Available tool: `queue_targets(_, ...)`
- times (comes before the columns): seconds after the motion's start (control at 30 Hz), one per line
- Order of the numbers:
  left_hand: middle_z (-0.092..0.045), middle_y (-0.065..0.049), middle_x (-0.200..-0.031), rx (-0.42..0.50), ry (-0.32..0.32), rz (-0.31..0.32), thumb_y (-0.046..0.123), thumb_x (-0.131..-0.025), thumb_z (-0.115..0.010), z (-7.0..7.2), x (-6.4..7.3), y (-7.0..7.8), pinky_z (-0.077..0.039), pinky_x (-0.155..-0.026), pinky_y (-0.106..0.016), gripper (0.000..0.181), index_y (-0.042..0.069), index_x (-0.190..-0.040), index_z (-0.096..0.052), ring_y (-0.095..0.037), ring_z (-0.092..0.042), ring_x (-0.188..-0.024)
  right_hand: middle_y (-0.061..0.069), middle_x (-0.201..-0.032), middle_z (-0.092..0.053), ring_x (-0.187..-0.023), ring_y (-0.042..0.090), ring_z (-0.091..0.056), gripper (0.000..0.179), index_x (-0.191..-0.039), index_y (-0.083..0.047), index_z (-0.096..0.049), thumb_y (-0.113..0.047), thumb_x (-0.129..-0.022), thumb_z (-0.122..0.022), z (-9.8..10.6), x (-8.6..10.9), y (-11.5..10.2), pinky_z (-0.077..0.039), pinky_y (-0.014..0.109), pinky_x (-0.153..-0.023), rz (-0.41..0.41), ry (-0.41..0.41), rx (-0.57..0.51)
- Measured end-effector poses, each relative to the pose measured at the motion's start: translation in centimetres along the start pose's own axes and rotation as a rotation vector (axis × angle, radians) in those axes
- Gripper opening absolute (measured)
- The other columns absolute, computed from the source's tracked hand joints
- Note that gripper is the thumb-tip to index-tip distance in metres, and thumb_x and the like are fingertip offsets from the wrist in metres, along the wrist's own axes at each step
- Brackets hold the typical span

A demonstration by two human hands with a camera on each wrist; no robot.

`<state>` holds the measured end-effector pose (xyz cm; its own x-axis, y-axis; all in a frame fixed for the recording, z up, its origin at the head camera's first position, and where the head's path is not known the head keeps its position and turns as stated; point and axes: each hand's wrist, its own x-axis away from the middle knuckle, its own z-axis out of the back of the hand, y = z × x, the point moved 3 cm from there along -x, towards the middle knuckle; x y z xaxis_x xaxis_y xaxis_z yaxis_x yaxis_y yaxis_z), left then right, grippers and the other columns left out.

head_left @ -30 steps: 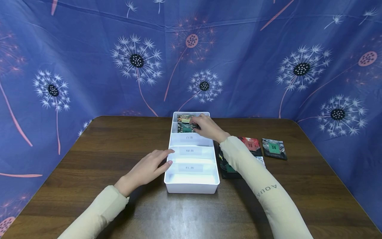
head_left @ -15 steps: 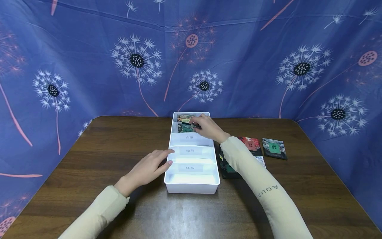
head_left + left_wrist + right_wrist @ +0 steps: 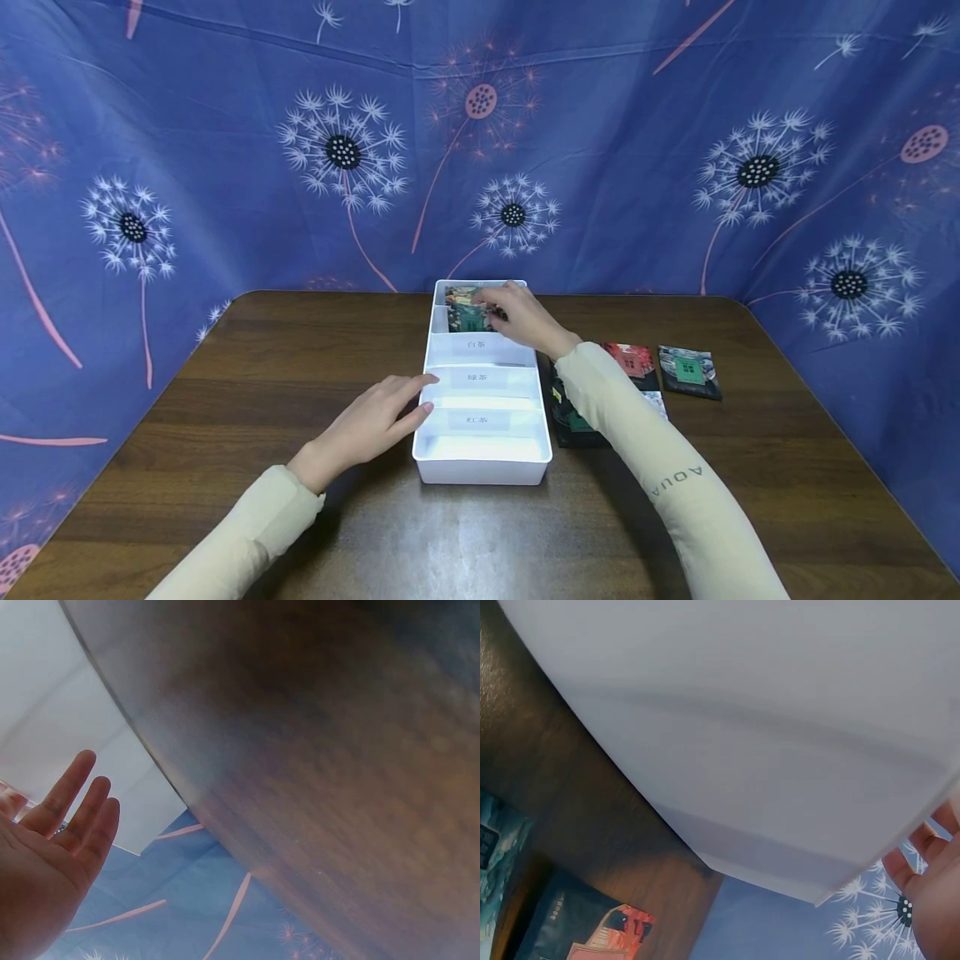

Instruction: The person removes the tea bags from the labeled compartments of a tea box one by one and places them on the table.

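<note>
Your right hand (image 3: 522,318) pinches a packet (image 3: 468,319) at twelve o'clock; your left hand (image 3: 375,421), fingers spread, probably steadies the box (image 3: 482,472).

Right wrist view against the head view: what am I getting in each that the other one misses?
Only the right wrist view gives the broad outer side of the white box close up.

Only the head view gives the left hand at the box's left rim, the labels inside the box and the packets at its far end.

Both show the white box, the right hand, a packet with red artwork, the brown table and the blue dandelion cloth.
</note>
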<state>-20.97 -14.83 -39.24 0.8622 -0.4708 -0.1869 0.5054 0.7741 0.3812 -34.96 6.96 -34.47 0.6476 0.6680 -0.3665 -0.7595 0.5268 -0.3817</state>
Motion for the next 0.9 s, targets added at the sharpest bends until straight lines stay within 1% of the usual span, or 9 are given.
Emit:
queue_targets(0.13, -0.05, 0.007, -0.131, -0.006, 0.002, 0.003, 0.056, -0.093, -0.029, 0.0, 0.0, 0.0, -0.042, -0.097, -0.04, 0.052, 0.027, -0.134, -0.043, -0.014, -0.049, -0.118, 0.001, -0.108, -0.065, -0.088, 0.018, -0.052, 0.034, -0.115, -0.013, -0.061, 0.001, -0.085, -0.055, 0.6, 0.1, -0.4, -0.035, 0.043, -0.09, 0.018, 0.02, 0.008)
queue_targets(0.23, -0.05, 0.007, -0.131, -0.01, 0.002, 0.006, 0.056, -0.093, -0.029, 0.0, 0.0, 0.0, -0.042, -0.097, -0.04, 0.052, 0.027, -0.134, -0.043, -0.014, -0.05, -0.118, 0.002, -0.111, -0.064, -0.091, 0.022, -0.049, 0.034, -0.116, -0.015, -0.06, 0.0, -0.086, -0.056, 1.1, 0.2, -0.5, -0.034, 0.042, -0.087, 0.014, 0.028, 0.015)
queue_targets(0.3, -0.051, 0.007, -0.131, -0.009, 0.001, 0.008, 0.056, -0.093, -0.029, 0.0, -0.1, 0.0, -0.042, -0.097, -0.04, 0.053, 0.027, -0.134, -0.043, -0.014, -0.05, -0.118, 0.002, -0.109, -0.064, -0.092, 0.024, -0.048, 0.033, -0.115, -0.015, -0.06, 0.0, -0.086, -0.056, 1.5, 0.3, -0.6, -0.034, 0.043, -0.086, 0.012, 0.038, 0.012)
queue_targets(0.4, -0.05, 0.007, -0.132, -0.005, -0.002, 0.009, 0.056, -0.093, -0.029, 0.0, -0.1, 0.0, -0.041, -0.097, -0.04, 0.053, 0.026, -0.134, -0.043, -0.014, -0.049, -0.118, 0.002, -0.103, -0.065, -0.093, 0.025, -0.047, 0.032, -0.115, -0.017, -0.06, -0.001, -0.087, -0.056, 2.1, 0.3, -0.7, -0.033, 0.043, -0.086, 0.007, 0.055, 0.011)
queue_targets(0.57, -0.05, 0.007, -0.132, 0.002, -0.008, 0.014, 0.057, -0.093, -0.029, 0.0, -0.1, 0.0, -0.041, -0.098, -0.04, 0.054, 0.026, -0.135, -0.043, -0.014, -0.049, -0.119, 0.001, -0.104, -0.064, -0.094, 0.022, -0.047, 0.031, -0.115, -0.018, -0.06, -0.003, -0.088, -0.055, 3.1, 0.5, -0.9, -0.033, 0.042, -0.087, 0.005, 0.073, 0.014)
queue_targets(0.63, -0.05, 0.006, -0.132, 0.004, -0.009, 0.014, 0.057, -0.093, -0.029, 0.0, -0.1, 0.0, -0.041, -0.098, -0.04, 0.054, 0.026, -0.135, -0.043, -0.014, -0.049, -0.119, 0.001, -0.104, -0.065, -0.094, 0.022, -0.047, 0.031, -0.115, -0.017, -0.06, -0.002, -0.088, -0.055, 3.5, 0.6, -1.0, -0.033, 0.043, -0.087, 0.011, 0.087, 0.017)
queue_targets(0.8, -0.05, 0.007, -0.132, 0.005, -0.011, 0.014, 0.057, -0.093, -0.03, 0.1, 0.0, 0.1, -0.041, -0.098, -0.04, 0.054, 0.026, -0.134, -0.044, -0.015, -0.049, -0.119, 0.002, -0.096, -0.065, -0.092, 0.021, -0.047, 0.031, -0.113, -0.015, -0.061, -0.001, -0.087, -0.054, 4.8, 1.0, -1.6, -0.032, 0.044, -0.088, 0.036, 0.121, 0.023)
queue_targets(0.9, -0.05, 0.007, -0.132, 0.005, -0.012, 0.013, 0.056, -0.093, -0.03, 0.1, 0.0, 0.2, -0.041, -0.098, -0.04, 0.053, 0.026, -0.134, -0.044, -0.015, -0.049, -0.119, 0.003, -0.098, -0.064, -0.092, 0.022, -0.048, 0.031, -0.114, -0.014, -0.061, 0.0, -0.087, -0.054, 5.5, 1.2, -1.8, -0.032, 0.044, -0.088, 0.045, 0.131, 0.025)
